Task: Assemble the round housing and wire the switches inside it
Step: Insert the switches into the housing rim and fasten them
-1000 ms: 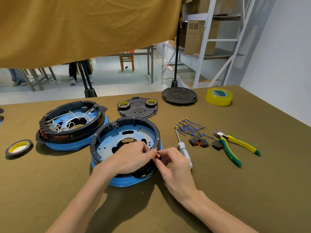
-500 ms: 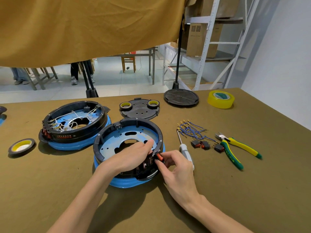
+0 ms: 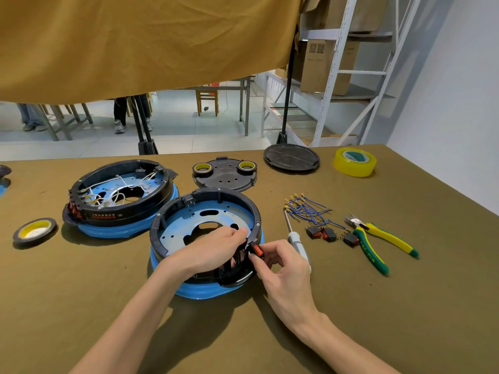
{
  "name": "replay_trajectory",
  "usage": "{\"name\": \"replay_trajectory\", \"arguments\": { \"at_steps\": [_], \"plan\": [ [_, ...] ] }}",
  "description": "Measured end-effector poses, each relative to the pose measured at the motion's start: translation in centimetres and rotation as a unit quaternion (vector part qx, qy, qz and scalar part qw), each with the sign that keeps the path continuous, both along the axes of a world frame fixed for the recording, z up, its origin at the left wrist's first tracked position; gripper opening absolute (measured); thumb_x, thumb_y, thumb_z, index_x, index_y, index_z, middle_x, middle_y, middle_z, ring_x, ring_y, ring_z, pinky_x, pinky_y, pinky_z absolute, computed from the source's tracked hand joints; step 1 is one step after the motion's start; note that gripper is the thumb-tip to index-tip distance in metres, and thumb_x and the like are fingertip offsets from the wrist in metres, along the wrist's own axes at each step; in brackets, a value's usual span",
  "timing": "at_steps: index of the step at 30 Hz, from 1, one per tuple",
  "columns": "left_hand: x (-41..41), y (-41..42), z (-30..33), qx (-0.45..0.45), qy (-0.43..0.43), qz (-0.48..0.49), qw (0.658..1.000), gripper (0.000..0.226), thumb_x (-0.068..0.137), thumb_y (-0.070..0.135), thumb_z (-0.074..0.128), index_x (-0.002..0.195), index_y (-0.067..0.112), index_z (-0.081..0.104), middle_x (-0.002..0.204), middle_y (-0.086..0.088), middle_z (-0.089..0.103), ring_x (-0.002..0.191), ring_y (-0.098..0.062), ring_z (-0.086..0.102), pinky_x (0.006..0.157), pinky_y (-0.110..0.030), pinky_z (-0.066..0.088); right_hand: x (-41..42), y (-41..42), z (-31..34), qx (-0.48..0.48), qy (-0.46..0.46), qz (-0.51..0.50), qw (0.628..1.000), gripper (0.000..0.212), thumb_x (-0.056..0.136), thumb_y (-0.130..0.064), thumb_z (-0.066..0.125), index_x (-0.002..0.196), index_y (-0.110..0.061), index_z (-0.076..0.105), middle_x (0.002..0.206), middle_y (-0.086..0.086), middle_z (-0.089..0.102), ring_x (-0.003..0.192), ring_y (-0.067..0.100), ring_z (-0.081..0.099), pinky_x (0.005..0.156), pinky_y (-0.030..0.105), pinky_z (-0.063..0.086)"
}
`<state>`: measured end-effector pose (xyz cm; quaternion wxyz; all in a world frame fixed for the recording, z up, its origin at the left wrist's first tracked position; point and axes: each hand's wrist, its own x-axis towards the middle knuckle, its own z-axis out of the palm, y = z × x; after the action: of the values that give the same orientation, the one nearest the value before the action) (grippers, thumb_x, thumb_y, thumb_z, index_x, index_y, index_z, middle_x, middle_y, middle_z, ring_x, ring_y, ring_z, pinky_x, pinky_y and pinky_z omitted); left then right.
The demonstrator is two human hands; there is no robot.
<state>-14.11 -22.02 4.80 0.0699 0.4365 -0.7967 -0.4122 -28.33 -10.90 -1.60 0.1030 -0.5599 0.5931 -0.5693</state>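
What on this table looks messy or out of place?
Nothing looks broken or spilled. The blue wires lie in a loose tangle beside the screwdriver, and three spare switches sit scattered by the pliers. It looks like normal work in progress.

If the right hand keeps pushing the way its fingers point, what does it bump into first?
Probably the red switch that the right hand pinches, then the near housing wall; depth is unclear.

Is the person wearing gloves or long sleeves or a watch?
No. The left hand and right hand are both bare, with no gloves, rings or watch showing. Both forearms are bare too, with no sleeve in view down to the picture's edge.
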Motion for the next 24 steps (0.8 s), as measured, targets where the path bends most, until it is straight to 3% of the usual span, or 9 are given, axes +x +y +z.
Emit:
{"name": "replay_trajectory", "arguments": {
  "at_steps": [5,11,16,24],
  "plan": [
    [0.27,-0.09,-0.17,0.013,0.006,-0.011,1.0,0.055,0.104,0.062,0.032,0.104,0.017,0.064,0.087,0.0,0.065,0.077,-0.014,0.059,0.091,-0.047,0.054,-0.01,-0.1,0.25,0.008,-0.004,0.004,1.0,0.012,0.089,-0.014,0.079,0.096,-0.019,0.071,0.086,-0.013,0.066,0.081,0.013,0.065,0.068,0.017,0.052],
    [0.03,0.13,-0.16,-0.027,-0.008,-0.033,0.999,0.059,0.091,0.073,0.05,0.099,0.017,0.065,0.075,0.006,0.058,0.07,-0.011,0.054,0.071,-0.035,0.046,-0.04,-0.16,0.44,0.027,-0.019,0.003,0.999,0.012,0.088,-0.015,0.08,0.095,-0.021,0.072,0.083,-0.013,0.065,0.081,0.012,0.063,0.067,0.016,0.05],
    [-0.06,0.42,-0.04,-0.049,-0.019,-0.037,0.998,0.048,0.092,0.068,0.055,0.1,0.021,0.064,0.08,0.004,0.061,0.073,-0.011,0.057,0.07,-0.032,0.047,-0.44,0.35,0.54,0.025,0.01,0.024,0.999,0.024,0.088,-0.013,0.078,0.101,-0.032,0.07,0.089,-0.017,0.067,0.085,0.012,0.065,0.07,0.017,0.053],
    [0.01,0.82,0.36,-0.083,0.026,-0.029,0.996,0.033,0.094,0.059,0.06,0.085,0.028,0.067,0.086,-0.001,0.074,0.072,-0.018,0.067,0.077,-0.046,0.057,-0.16,0.42,0.64,0.019,0.056,0.006,0.998,0.025,0.089,-0.01,0.077,0.106,-0.027,0.071,0.09,-0.019,0.064,0.087,0.009,0.063,0.071,0.011,0.049]
  ]
}}
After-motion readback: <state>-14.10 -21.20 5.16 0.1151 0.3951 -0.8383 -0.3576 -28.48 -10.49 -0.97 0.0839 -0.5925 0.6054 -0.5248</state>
